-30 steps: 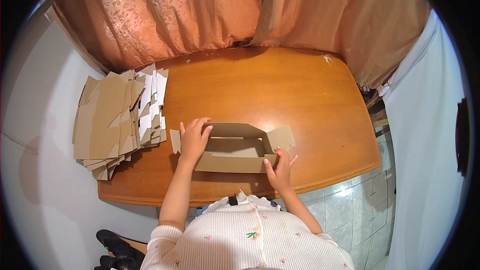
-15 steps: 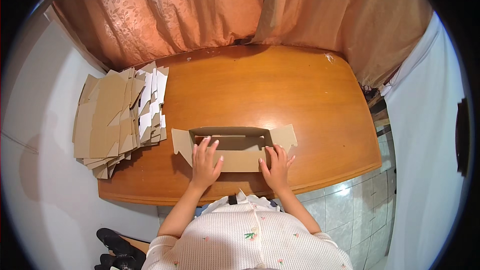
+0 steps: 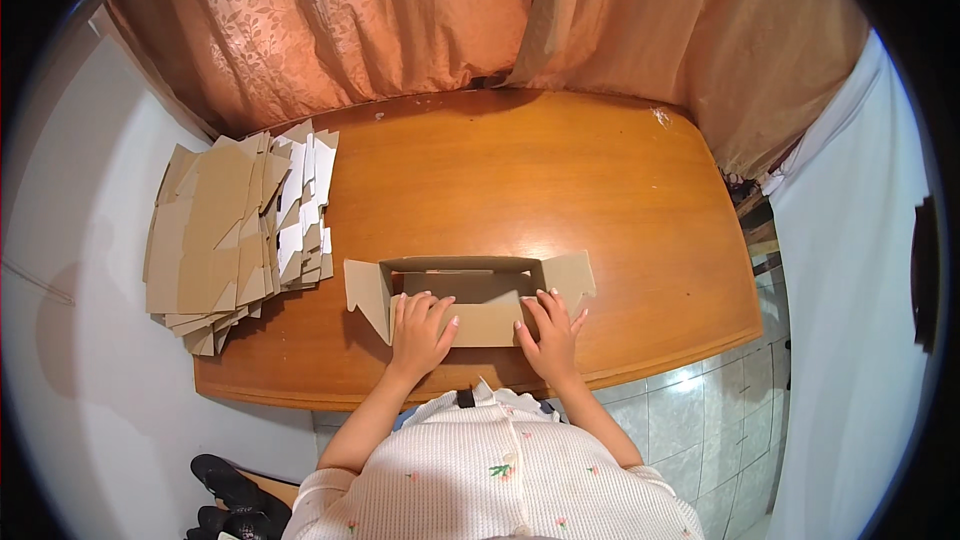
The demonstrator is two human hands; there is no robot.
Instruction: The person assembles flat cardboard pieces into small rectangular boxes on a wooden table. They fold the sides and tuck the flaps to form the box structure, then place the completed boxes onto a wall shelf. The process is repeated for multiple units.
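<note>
The left hand (image 3: 420,332) and the right hand (image 3: 548,332) are laid flat, fingers spread, on the near panel of one half-folded cardboard box (image 3: 470,290), which is held between them on the wooden surface (image 3: 560,180). Nothing is seen inside it. One stack of flat cardboard blanks (image 3: 235,230) is located well left of the left hand.

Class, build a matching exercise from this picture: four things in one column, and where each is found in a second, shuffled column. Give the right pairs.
Things:
1. stack of flat cardboard blanks
2. half-folded cardboard box
3. curtain
4. dark shoes

Places:
A. under both hands
B. on the floor, lower left
C. on the table's left edge
D. behind the table's far side

Pairs: 1-C, 2-A, 3-D, 4-B
</note>
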